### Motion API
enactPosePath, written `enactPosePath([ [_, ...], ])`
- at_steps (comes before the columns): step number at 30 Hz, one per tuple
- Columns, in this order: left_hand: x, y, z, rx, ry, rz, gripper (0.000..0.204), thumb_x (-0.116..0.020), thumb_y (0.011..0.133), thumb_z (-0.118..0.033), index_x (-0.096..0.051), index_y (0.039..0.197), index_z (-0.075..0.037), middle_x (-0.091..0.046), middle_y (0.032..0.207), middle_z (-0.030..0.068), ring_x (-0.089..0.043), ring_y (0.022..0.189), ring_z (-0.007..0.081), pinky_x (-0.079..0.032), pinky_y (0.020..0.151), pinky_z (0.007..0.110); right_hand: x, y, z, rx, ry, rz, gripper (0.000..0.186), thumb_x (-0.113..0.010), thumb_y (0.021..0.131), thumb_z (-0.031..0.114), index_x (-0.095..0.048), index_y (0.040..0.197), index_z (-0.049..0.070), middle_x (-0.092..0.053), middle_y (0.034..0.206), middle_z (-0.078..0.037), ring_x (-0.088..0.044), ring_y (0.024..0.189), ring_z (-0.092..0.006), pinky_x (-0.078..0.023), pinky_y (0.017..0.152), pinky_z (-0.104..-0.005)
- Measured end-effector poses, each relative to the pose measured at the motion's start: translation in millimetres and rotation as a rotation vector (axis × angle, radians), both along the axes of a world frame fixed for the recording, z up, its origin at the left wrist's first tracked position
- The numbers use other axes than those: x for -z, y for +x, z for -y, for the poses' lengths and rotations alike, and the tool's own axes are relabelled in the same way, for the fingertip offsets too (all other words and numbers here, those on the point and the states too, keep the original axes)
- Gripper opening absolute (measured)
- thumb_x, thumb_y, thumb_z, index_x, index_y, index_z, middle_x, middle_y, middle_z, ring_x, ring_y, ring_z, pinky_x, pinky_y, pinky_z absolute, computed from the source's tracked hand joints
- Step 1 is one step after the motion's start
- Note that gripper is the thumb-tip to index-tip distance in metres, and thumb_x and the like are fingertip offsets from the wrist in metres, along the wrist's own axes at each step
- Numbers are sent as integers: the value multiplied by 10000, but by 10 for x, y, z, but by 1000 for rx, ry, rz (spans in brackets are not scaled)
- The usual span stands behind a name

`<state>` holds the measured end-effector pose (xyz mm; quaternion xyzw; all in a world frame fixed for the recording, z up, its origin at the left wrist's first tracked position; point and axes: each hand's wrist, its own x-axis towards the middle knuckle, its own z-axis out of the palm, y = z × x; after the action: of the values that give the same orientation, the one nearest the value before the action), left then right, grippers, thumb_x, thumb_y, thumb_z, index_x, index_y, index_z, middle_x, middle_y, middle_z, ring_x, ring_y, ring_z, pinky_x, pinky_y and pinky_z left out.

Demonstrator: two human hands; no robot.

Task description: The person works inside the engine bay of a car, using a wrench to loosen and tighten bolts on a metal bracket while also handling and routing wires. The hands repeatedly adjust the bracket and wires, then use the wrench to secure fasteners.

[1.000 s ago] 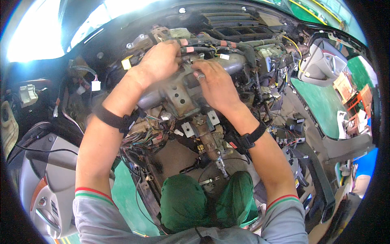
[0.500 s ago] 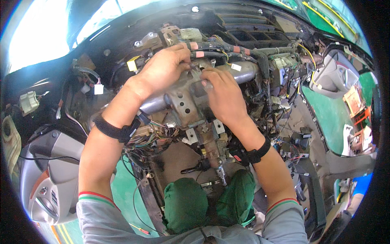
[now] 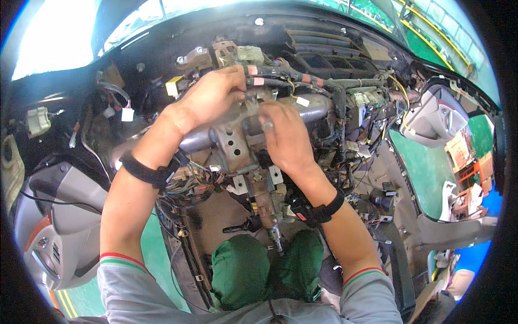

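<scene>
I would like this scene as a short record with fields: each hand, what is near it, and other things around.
Left hand: fingers bent, beside the wiring harness; whether it grips anything is unclear
Right hand: fingers bent, over the metal crossbeam; grip unclear
Wristbands: black, one on each arm
Left of left hand: yellow connector
Below metal crossbeam in view: steering column

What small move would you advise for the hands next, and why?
Perhaps ease the left hand slightly back: beside the wiring bundle, it hides what lies beneath it, and the right hand covers part of the metal crossbeam, so a clearer view might help.
</scene>
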<state>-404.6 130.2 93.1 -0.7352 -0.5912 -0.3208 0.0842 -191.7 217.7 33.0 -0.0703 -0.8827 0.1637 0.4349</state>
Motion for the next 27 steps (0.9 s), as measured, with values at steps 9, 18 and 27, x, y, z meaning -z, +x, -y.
enactPosePath([
  [9,-37,-6,-30,6,-107,-25,162,-725,825,56,-616,943,35,-636,1079,187,-630,1061,408,-533,923,431,14,-1,11,50,41,5,317,-602,840,-17,-599,1153,33,-643,1207,-159,-589,1134,-384,-493,1013,-471],
  [18,-73,34,-66,-90,-169,-96,277,-655,861,78,-626,1135,51,-640,1352,173,-649,1145,417,-563,952,439,54,5,29,48,47,-61,298,-619,857,12,-617,1154,28,-648,1172,-156,-603,1097,-369,-501,993,-448],
  [27,-64,51,-10,-48,-62,-80,402,-647,851,92,-639,1249,35,-681,1287,193,-696,998,348,-578,897,416,-62,48,85,39,-87,-227,206,-661,953,95,-634,1153,52,-699,1171,-169,-652,1111,-395,-528,975,-473],
])
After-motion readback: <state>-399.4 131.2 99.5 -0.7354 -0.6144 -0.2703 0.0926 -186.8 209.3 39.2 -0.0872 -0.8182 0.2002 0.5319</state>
